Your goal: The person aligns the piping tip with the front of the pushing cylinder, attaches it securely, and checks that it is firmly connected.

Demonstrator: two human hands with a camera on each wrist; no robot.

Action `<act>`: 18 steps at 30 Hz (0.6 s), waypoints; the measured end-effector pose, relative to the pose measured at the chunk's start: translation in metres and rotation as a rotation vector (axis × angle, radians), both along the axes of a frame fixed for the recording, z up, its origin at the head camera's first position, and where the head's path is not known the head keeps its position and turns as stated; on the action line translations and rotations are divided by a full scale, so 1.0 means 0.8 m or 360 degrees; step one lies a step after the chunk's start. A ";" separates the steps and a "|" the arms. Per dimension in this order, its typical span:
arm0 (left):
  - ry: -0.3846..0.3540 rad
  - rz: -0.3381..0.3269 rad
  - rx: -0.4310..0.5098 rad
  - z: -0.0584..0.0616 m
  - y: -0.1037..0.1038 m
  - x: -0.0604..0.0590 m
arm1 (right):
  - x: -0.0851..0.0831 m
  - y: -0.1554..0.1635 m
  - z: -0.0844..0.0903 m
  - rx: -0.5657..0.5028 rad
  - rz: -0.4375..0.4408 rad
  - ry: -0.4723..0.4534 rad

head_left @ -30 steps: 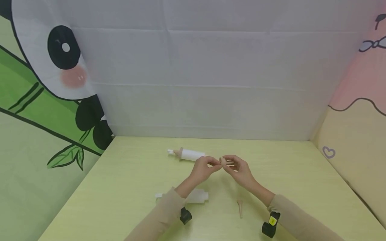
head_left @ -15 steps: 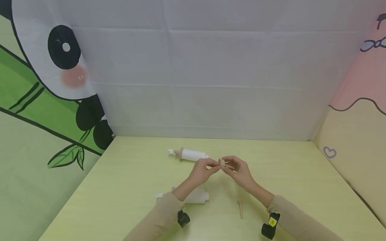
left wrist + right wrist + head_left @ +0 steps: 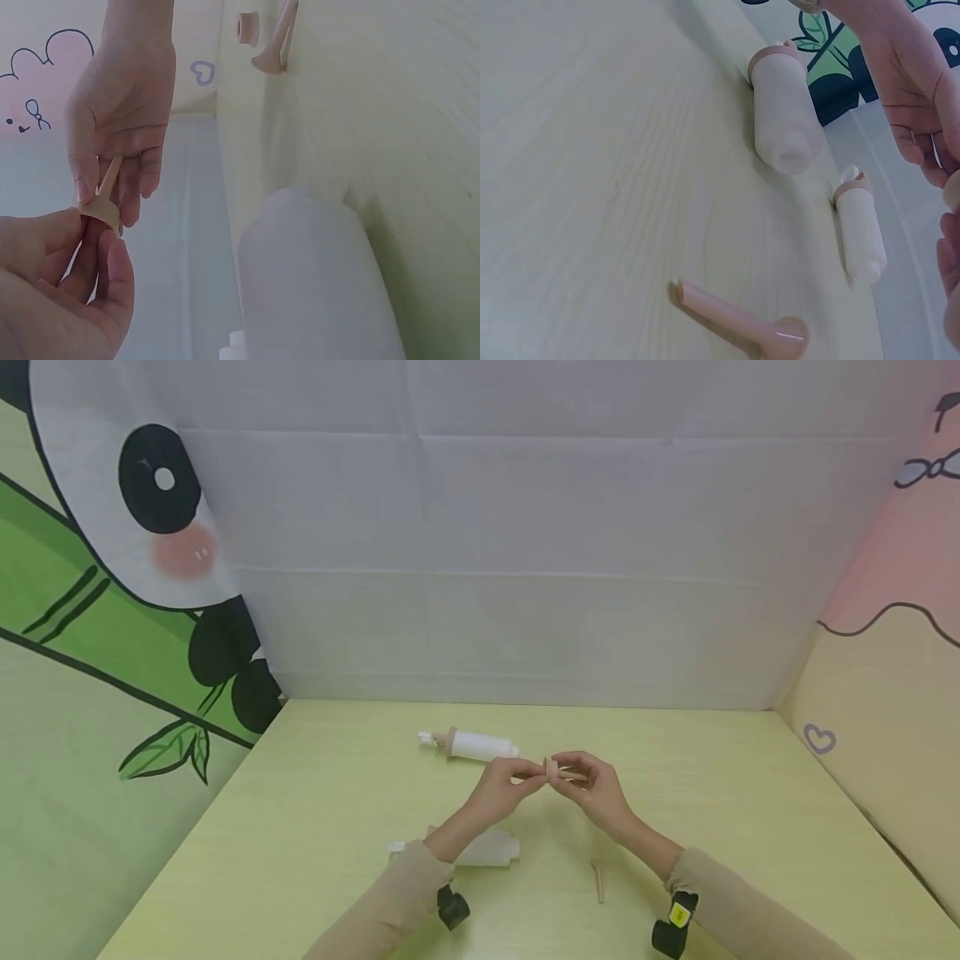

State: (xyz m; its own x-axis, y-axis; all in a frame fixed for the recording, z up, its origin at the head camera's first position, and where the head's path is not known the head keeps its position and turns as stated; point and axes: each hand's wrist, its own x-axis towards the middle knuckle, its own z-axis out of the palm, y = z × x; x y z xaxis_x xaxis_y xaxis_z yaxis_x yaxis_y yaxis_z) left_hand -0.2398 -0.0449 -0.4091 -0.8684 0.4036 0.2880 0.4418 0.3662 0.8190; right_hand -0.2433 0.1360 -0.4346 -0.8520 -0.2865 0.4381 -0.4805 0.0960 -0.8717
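Above the table my left hand [image 3: 497, 792] and right hand [image 3: 596, 789] meet at a small beige trumpet-shaped piece [image 3: 552, 768], with a round flared end and a thin stem. In the left wrist view, my left thumb and fingers pinch the rim of this piece [image 3: 102, 210], whose stem points toward my right palm. The right fingers pinch it from the other side and partly hide the stem. A similar beige piece [image 3: 739, 321] lies on the table below the right hand. Behind the left hand lies a white bottle [image 3: 480, 745] with a beige collar.
A second white bottle [image 3: 489, 849] lies nearer, partly hidden by the left forearm. In the left wrist view, a short beige ring [image 3: 247, 28] appears beside the loose piece. A white cloth [image 3: 525, 568] backs the pale yellow table [image 3: 712, 793], with printed panels on both sides.
Both hands have sunk slightly, and the held piece has turned a little between the fingers. My left forearm has shifted slightly toward me. The bottles and the loose piece stay where they were.
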 end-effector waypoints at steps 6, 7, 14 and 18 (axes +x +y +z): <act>-0.0141 -0.0017 0.0077 -0.003 -0.001 0.001 | -0.001 0.000 -0.001 -0.0016 -0.0003 -0.0020; -0.0157 -0.0023 0.0084 -0.003 -0.001 0.001 | 0.000 0.001 -0.001 -0.0018 0.0002 -0.0029; -0.0208 -0.0092 0.0059 -0.004 -0.010 -0.001 | 0.000 0.002 -0.006 -0.0071 0.0078 -0.0069; -0.0166 -0.0168 -0.0010 0.005 -0.018 -0.003 | 0.000 0.003 -0.006 -0.0116 0.0096 -0.0107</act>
State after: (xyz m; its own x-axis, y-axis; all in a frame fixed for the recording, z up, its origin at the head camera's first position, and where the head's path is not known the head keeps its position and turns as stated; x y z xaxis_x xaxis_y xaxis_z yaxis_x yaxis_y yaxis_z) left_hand -0.2422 -0.0592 -0.4047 -0.8463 0.4955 0.1953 0.3904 0.3275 0.8604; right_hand -0.2433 0.1383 -0.4392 -0.8624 -0.3077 0.4020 -0.4235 0.0036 -0.9059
